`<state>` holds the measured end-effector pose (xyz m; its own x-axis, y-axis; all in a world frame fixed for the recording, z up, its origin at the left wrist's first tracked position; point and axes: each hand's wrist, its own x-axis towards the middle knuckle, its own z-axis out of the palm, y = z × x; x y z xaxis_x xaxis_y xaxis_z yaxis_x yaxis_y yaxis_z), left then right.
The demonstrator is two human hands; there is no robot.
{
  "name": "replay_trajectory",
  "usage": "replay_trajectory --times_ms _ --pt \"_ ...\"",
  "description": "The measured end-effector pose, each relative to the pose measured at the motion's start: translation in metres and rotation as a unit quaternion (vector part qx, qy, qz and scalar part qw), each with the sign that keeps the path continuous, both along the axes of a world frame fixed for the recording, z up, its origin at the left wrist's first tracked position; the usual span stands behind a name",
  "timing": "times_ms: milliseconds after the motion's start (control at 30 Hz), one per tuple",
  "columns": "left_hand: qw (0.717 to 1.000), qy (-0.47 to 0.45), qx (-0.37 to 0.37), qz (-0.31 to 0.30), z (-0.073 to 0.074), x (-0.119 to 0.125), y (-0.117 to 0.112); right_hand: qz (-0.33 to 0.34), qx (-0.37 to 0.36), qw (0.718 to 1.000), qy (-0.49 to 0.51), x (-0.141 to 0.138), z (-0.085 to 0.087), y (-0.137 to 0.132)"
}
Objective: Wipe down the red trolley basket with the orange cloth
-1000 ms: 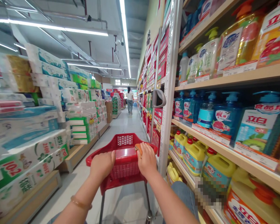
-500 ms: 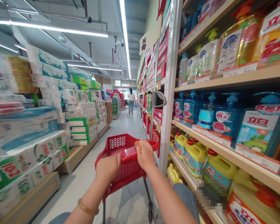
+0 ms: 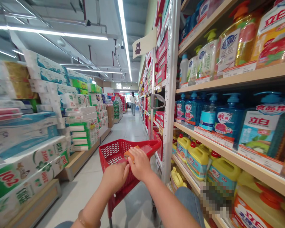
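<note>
Left of the red cart [image 3: 111, 155], wrapped toilet-paper packs [image 3: 47, 95] stack high; right of it, shelves [image 3: 228, 82] hold 立白 soap bottles [image 3: 263, 133] and yellow jugs [image 3: 197, 160]. A shopper [image 3: 133, 103] stands far ahead. The right hand's [image 3: 139, 164] fingers curl together over an orange item [image 3: 129, 154] on the rim; the left hand [image 3: 116, 177] clasps the rim, fingers together.
</note>
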<state>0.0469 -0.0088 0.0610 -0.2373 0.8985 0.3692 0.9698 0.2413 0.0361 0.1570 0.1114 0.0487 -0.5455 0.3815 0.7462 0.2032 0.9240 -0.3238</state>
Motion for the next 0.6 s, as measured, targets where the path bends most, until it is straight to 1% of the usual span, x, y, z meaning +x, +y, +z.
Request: replay_trajectory --times_ms 67,100,133,200,267,300,333,400,467,500,533,600 --pt "0.995 -0.044 0.013 -0.087 -0.004 -0.008 -0.001 0.045 0.009 0.999 -0.012 0.002 0.001 -0.006" --pt "0.99 -0.071 0.025 -0.118 -0.006 -0.014 -0.002 0.054 0.004 0.998 -0.013 0.005 0.003 -0.004" --pt "0.985 -0.098 0.042 -0.134 -0.01 -0.021 -0.003 0.051 -0.005 0.999 -0.01 0.007 0.004 -0.001" --pt "0.979 -0.142 0.082 -0.123 -0.018 -0.028 -0.003 0.018 -0.029 0.999 0.003 0.011 0.004 0.007" --pt "0.976 -0.151 0.123 -0.097 -0.027 -0.027 0.003 -0.028 -0.039 0.999 0.018 0.012 0.003 0.011" --pt "0.975 -0.146 0.142 -0.088 -0.031 -0.024 0.006 -0.04 -0.035 0.998 0.023 0.011 0.001 0.009" --pt "0.975 -0.138 0.156 -0.084 -0.034 -0.019 0.01 -0.039 -0.027 0.999 0.024 0.012 -0.001 0.006" --pt "0.974 -0.125 0.166 -0.087 -0.037 -0.013 0.017 -0.008 -0.009 1.0 0.02 0.015 -0.003 -0.003" --pt "0.975 -0.128 0.154 -0.098 -0.04 -0.013 0.019 0.028 -0.008 1.0 0.008 0.022 -0.004 -0.009" --pt "0.975 -0.133 0.15 -0.097 -0.042 -0.016 0.02 0.035 -0.014 0.999 0.003 0.026 -0.004 -0.009" --pt "0.975 -0.139 0.151 -0.09 -0.046 -0.02 0.02 0.034 -0.023 0.999 -0.001 0.03 -0.003 -0.007" --pt "0.974 -0.142 0.163 -0.066 -0.054 -0.029 0.021 0.009 -0.037 0.999 -0.002 0.033 -0.002 -0.004"
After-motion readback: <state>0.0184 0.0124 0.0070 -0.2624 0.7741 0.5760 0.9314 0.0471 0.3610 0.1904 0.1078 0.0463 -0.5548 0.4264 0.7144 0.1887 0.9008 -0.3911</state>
